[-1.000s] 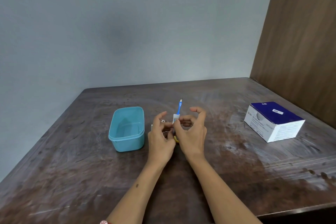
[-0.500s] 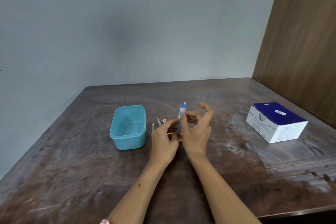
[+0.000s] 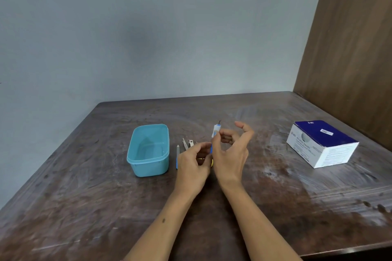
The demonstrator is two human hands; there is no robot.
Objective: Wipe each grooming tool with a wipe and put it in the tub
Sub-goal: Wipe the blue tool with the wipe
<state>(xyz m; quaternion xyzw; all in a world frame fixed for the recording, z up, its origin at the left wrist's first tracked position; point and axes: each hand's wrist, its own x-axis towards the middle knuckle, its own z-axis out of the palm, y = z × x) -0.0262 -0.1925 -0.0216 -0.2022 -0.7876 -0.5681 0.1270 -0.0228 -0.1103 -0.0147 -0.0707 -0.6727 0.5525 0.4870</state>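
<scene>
Holding a slim blue-handled grooming tool [image 3: 214, 140] upright above the worn dark wooden table [image 3: 275, 186], the person's two bare hands meet near the middle of the head view. The left hand [image 3: 194, 167] pinches the lower part of the blue handle with thumb and fingertips, its other fingers curled. The right hand [image 3: 231, 154] pinches a small white wipe [image 3: 216, 132] round the upper part of the tool with thumb and one finger, while its remaining fingers are spread and lifted away. A thin metal tip pokes out above the wipe.

Just left of the hands, a few more small grooming tools [image 3: 186, 144] lie on the table: a narrow file with a blue handle, and metal pieces that look like clippers, partly hidden by the left hand. A bit of yellow shows between the hands; what it belongs to cannot be told.

Left of those tools stands an open light-blue rectangular plastic tub [image 3: 148, 163], with no tool inside it. Well apart to the right sits a white and dark-blue cardboard box of alcohol swabs [image 3: 322, 144], near the brown wooden side panel [image 3: 350, 48].
</scene>
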